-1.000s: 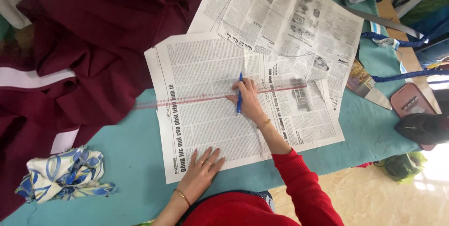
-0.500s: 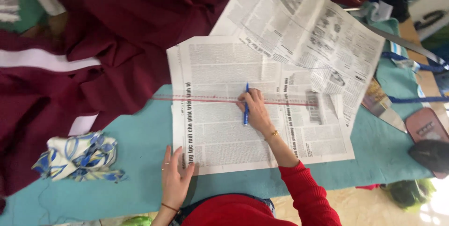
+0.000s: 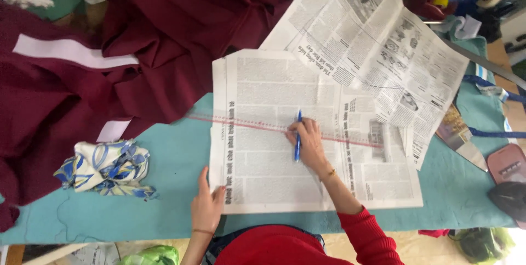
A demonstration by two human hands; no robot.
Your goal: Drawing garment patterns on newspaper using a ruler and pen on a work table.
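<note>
Teal table (image 3: 164, 188), left hand (image 3: 207, 207) shifted onto newspaper (image 3: 274, 177)

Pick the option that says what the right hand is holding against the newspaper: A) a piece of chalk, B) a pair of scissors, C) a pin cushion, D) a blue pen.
D: the right hand grips a blue pen with its tip beside the clear ruler lying across the newspaper.

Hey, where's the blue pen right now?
In the head view, the blue pen is in the right hand, tip against the clear ruler laid across the newspaper sheet, near the middle of the teal table.
</note>
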